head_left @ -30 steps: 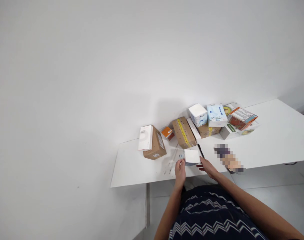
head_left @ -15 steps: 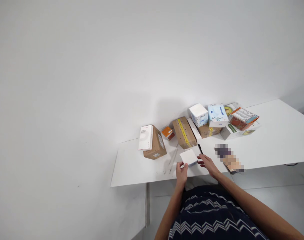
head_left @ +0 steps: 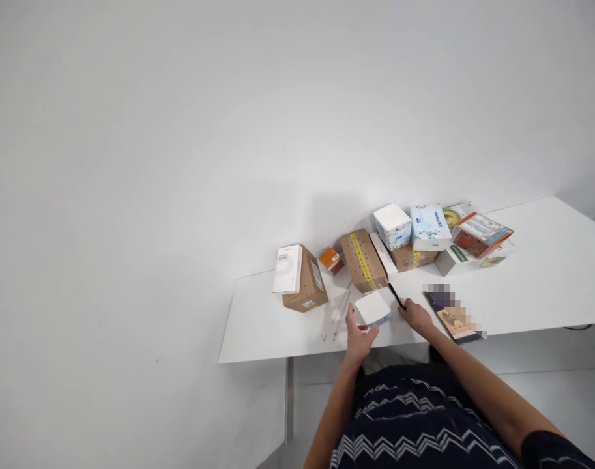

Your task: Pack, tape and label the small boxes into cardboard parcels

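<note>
Steadying the tissue pack (head_left: 373, 307) suits the left hand (head_left: 358, 339), fingers parted at its corner; right hand (head_left: 417, 317) at black pen (head_left: 397, 296) (finger closure indiscernible).

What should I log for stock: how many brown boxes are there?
3: left box under a white carton; middle box, yellow-taped; right box by tissue packs. Others may be hidden.

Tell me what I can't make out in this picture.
Head view, all:
Cardboard box under the tissue packs: most of its top, covered by them.
Orange box: its small print, too tiny.
Right hand: whether it grips the black pen; its fingertips are hidden behind the hand.
</note>
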A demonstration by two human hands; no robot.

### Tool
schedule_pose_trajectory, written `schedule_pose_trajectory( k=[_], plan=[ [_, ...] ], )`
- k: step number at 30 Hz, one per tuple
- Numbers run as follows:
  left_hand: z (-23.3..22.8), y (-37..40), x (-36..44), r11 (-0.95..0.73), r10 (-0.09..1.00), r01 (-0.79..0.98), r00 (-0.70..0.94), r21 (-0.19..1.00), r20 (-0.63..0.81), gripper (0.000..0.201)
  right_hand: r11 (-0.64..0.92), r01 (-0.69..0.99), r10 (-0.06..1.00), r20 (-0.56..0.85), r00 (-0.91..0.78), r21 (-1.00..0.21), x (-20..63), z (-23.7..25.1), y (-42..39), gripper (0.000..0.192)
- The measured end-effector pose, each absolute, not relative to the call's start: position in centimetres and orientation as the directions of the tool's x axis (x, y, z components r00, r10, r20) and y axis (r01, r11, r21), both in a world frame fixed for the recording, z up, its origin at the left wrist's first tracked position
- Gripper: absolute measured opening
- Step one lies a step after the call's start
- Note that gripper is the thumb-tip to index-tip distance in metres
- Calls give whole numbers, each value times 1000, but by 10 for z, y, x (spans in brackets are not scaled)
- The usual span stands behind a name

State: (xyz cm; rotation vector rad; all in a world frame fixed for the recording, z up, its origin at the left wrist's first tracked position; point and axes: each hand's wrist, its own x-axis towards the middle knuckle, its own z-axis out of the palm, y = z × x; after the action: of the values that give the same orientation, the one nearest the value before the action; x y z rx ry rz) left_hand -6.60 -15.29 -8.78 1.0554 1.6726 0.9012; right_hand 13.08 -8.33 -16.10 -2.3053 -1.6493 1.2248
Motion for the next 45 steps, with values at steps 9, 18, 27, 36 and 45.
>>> schedule_pose_trajectory(
  k=[9, 18, 27, 36, 45],
  plan=[
    [-66, -138, -76, 140, 977, 647, 35, 750, -212, 86, -546, 459, 814, -573, 94, -701, 135, -141, -94, 12],
    [-69, -148, -50, 218, 971, 719, -92, 660, -220, 71, -122, -158, 979, -146, 144, -980, 115, -67, -102, 17],
    [-74, -159, -50, 188, 974, 770, -67, 610, -215, 52, -8, 207, 996, -26, -87, -978, 75, -70, -102, 18],
    [-77, -158, -48, 198, 974, 743, -75, 639, -214, 52, 47, 308, 994, 15, -106, -950, 74, -78, -101, 17],
    [-78, -157, -48, 203, 973, 744, -78, 637, -219, 52, 44, 374, 994, 2, -111, -927, 69, -68, -100, 17]
  ],
)
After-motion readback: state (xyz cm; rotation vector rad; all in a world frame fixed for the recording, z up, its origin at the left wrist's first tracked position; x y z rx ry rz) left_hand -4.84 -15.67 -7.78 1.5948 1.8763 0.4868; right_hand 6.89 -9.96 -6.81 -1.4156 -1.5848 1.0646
